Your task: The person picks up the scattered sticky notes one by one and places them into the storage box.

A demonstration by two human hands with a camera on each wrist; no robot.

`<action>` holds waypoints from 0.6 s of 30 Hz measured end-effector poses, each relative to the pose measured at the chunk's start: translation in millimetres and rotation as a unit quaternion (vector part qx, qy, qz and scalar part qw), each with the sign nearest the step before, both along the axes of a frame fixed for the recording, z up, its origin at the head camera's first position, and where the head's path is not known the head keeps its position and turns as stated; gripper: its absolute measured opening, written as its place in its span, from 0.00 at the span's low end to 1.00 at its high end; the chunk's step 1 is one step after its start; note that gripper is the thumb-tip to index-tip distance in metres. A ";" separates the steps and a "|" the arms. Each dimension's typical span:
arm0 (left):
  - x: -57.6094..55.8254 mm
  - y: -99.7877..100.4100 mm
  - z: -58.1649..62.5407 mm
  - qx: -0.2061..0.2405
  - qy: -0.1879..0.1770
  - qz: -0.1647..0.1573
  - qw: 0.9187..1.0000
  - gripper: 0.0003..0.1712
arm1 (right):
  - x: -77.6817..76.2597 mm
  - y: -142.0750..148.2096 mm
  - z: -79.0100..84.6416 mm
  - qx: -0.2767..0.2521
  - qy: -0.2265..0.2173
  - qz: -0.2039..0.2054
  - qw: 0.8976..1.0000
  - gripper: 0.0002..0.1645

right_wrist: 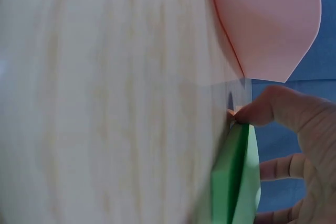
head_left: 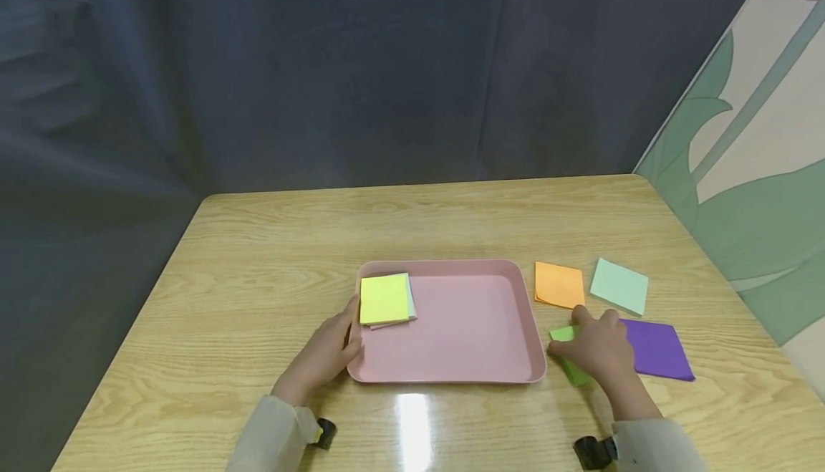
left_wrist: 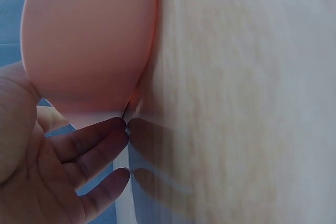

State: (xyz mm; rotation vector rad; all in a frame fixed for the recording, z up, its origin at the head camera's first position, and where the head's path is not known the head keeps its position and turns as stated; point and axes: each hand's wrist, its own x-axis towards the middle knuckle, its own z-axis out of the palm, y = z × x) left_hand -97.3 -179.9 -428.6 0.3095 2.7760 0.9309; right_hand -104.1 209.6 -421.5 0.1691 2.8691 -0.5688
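Observation:
A pink tray (head_left: 451, 329) lies on the wooden table. My left hand (head_left: 327, 347) holds its left side, with the thumb at the rim; in the left wrist view the fingertips (left_wrist: 118, 124) sit low by the tray's outer wall, near the tabletop. Inside the tray's left end, a yellow sticky note pad (head_left: 384, 300) lies over paler pads. To the right of the tray, my right hand (head_left: 599, 343) grips a green sticky note pad (right_wrist: 247, 177), thumb at its edge. A dark gap shows between the pad's layers. Part of it is hidden under the hand.
An orange sticky note pad (head_left: 558, 286) and a mint one (head_left: 619, 286) lie beyond the right hand. A purple pad (head_left: 659, 350) is just right of it. A dark curtain (head_left: 387, 71) hangs behind the table, and a patterned wall (head_left: 767, 193) stands at right.

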 end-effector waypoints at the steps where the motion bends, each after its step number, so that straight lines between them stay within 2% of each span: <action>1: 0.0 -0.1 0.0 0.001 0.001 -0.001 1.000 0.40 | -0.1 -0.2 -0.2 0.000 0.002 0.000 1.000 0.39; 6: -0.2 -0.6 -1.5 0.002 0.012 -0.005 1.000 0.41 | -1.0 -1.3 -1.5 0.005 0.007 -0.003 1.000 0.40; 13: 0.1 -0.7 -1.9 0.002 0.008 0.000 1.000 0.41 | -0.7 -0.5 -2.8 -0.010 0.033 -0.021 0.999 0.31; 18: 0.0 -0.4 -1.7 0.000 0.007 0.000 1.000 0.41 | 0.7 -1.2 -0.6 -0.019 0.050 -0.019 0.998 0.33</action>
